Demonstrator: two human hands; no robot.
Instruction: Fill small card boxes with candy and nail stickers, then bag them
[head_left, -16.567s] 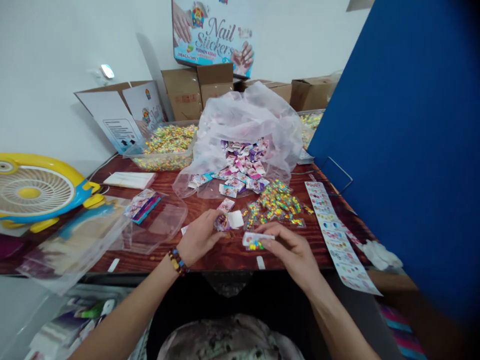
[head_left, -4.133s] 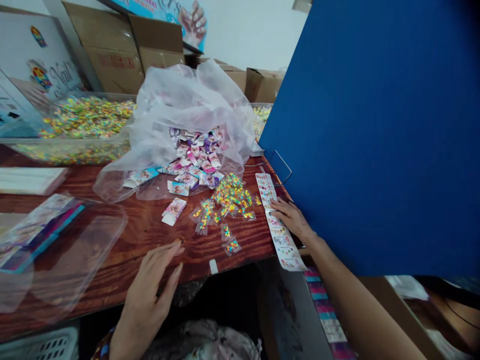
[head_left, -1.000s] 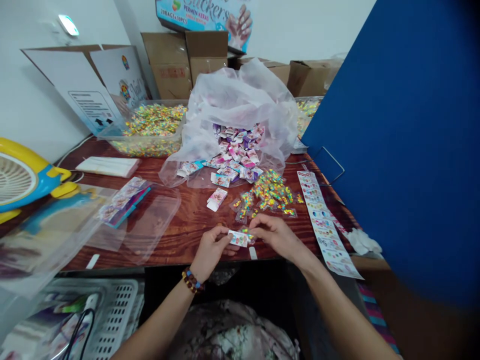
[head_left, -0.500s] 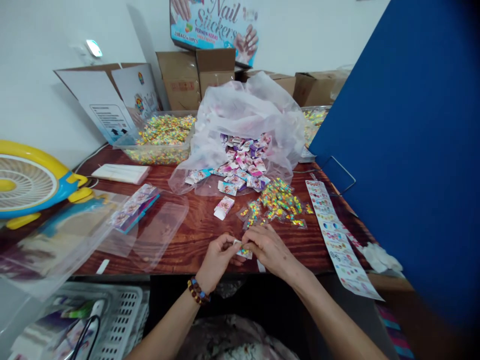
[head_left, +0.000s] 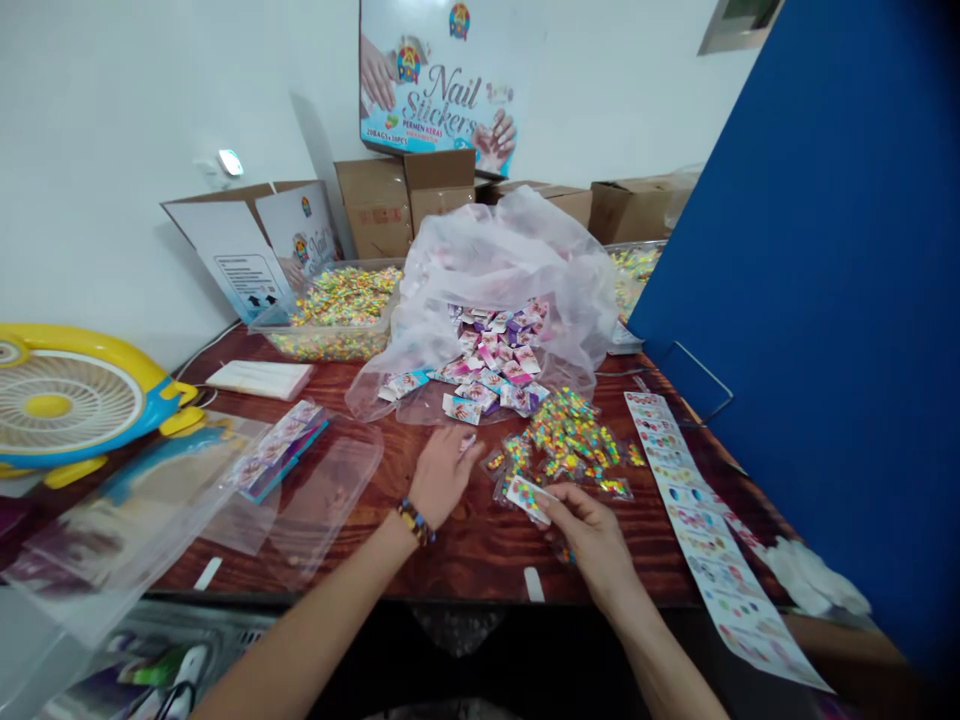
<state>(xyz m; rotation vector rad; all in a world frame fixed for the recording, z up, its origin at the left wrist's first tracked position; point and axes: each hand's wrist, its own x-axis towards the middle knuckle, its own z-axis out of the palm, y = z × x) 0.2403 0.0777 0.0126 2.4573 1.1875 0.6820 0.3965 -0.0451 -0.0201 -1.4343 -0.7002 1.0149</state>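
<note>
My left hand (head_left: 441, 477) reaches out over the table with thumb and fingers around a small printed box (head_left: 467, 442). Most of that box is hidden under the hand. To the right, my right hand (head_left: 589, 535) pinches a small white sticker card (head_left: 528, 499) with coloured prints on it. Something colourful shows below that hand's fingers, too covered to name. Just beyond the card lies a heap of small clear packets of coloured candy (head_left: 574, 435). Several more small printed boxes (head_left: 495, 360) spill from a translucent plastic bag (head_left: 517, 240) behind.
A long sticker sheet (head_left: 686, 510) hangs over the table's front edge at right, near a blue panel (head_left: 780, 300). Left are a yellow-blue fan (head_left: 67, 400), flat printed cartons (head_left: 281, 450) and clear plastic sleeves (head_left: 330, 490). A candy-filled tub (head_left: 322, 345) stands behind.
My hands have parted. The left moved forward to the small box lying on the table; the right moved right with the sticker card. The view has tilted up.
</note>
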